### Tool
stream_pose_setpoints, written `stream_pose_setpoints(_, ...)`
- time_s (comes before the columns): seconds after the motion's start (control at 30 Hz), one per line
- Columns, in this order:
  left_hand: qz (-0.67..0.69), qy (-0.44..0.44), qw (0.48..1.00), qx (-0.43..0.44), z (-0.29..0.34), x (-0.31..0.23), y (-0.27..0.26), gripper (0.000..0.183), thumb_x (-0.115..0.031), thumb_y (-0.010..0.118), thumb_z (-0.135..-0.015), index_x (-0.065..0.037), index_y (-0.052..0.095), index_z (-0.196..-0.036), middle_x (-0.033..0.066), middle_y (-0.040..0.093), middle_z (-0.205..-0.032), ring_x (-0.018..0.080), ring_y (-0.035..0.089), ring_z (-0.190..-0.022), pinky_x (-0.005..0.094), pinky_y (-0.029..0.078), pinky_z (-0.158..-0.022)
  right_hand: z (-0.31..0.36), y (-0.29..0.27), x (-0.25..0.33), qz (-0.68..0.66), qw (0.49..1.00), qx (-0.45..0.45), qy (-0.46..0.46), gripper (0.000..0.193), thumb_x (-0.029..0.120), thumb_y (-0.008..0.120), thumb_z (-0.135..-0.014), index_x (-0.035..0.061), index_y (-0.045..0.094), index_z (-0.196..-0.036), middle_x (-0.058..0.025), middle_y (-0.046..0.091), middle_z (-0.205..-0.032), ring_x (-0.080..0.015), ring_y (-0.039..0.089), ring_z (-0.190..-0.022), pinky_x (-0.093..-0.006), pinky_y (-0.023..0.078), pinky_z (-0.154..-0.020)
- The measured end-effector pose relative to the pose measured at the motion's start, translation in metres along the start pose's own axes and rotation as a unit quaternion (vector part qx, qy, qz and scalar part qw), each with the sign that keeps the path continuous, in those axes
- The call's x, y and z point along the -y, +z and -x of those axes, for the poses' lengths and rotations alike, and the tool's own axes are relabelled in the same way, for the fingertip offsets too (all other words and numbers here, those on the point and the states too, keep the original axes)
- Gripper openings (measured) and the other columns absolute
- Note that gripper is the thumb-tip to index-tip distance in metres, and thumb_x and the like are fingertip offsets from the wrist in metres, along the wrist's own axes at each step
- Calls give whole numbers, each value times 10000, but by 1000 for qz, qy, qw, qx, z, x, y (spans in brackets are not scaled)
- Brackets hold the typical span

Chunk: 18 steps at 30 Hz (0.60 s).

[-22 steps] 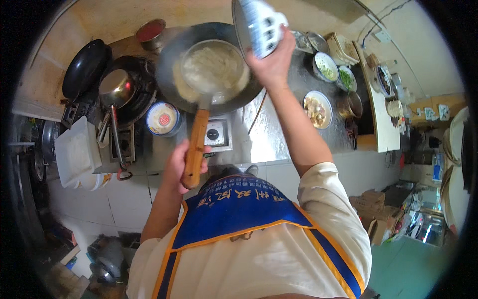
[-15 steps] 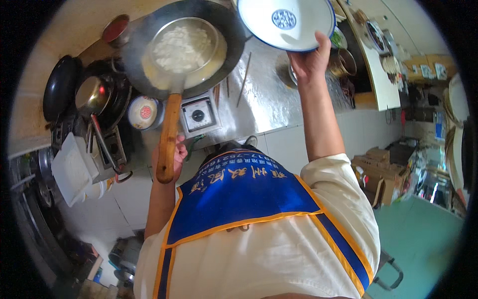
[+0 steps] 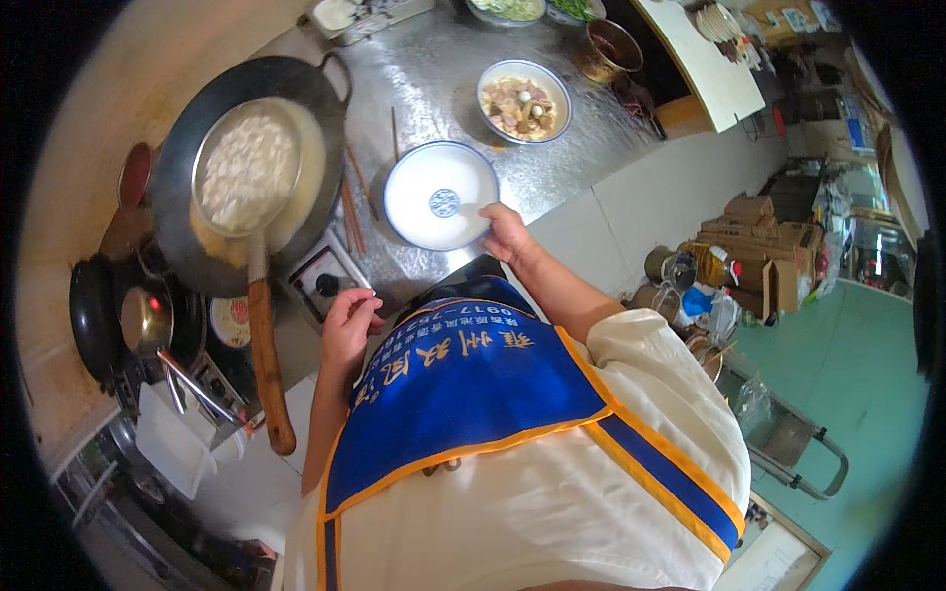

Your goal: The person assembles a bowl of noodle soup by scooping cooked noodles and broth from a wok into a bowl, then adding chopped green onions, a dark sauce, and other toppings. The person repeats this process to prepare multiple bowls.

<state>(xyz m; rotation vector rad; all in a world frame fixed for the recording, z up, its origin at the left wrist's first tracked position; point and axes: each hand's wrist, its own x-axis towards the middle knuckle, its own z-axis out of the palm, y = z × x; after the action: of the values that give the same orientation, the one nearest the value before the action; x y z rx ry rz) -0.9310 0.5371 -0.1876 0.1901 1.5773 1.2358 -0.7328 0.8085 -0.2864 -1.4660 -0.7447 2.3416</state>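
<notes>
My right hand (image 3: 506, 232) grips the rim of a white bowl (image 3: 419, 202) with a blue edge and a blue motif inside; nothing lies in it. My left hand (image 3: 352, 322) is closed, its fingertips at the edge of a stove control panel (image 3: 313, 292) with a black knob; what they pinch, if anything, I cannot make out. To the left, a large dark wok (image 3: 177, 167) holds pale liquid. A strainer (image 3: 258, 251) with a wooden handle rests across it, filled with pale chunks (image 3: 248, 169). The handle points toward me, and neither hand touches it.
Beyond the bowl, another bowl (image 3: 522, 101) holds mixed food on the metal counter (image 3: 434, 89). Chopsticks (image 3: 352, 219) lie beside the wok. A brown pot (image 3: 609, 51) stands at the back right. More pans (image 3: 96, 320) crowd the left. Cardboard boxes (image 3: 759, 246) sit on the floor.
The white bowl in my right hand has come down and left, nearer to me. My left hand has moved out from behind the strainer handle. My view has turned, so the wok appears farther left.
</notes>
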Motion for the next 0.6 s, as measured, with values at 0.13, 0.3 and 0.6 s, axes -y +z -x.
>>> stream_pose_setpoints(0.13, 5, -2, 1000, -12, -17, -21, 38, 227, -118, 614, -924, -32, 589, -1132, 45, 643, -945, 121, 593, -739, 266, 487, -669, -35, 17, 9, -8, 994, 109, 31, 446, 176, 580, -934, -33, 447, -1304, -122, 630, -1109, -205, 665, -914, -317, 585, -703)
stream_pose_setpoints(0.3, -19, 7, 999, -25, -68, -56, 108, 224, -97, 614, -921, -41, 579, -1135, 46, 629, -960, 120, 570, -733, 270, 473, -663, -48, -11, 72, 147, 985, 84, -14, 610, 327, 607, -973, 27, 342, -1433, -175, 515, -1318, -267, 604, -1101, -421, 566, -892)
stream_pose_setpoints(0.6, -322, 155, 927, -113, -288, -181, 232, 324, -218, 619, -930, -30, 607, -1193, 51, 647, -924, 116, 581, -748, 269, 477, -681, -101, -122, 200, -88, 985, 152, -5, 633, 143, 614, -950, 140, 262, -1476, -162, 514, -1340, -298, 605, -1155, -460, 572, -916)
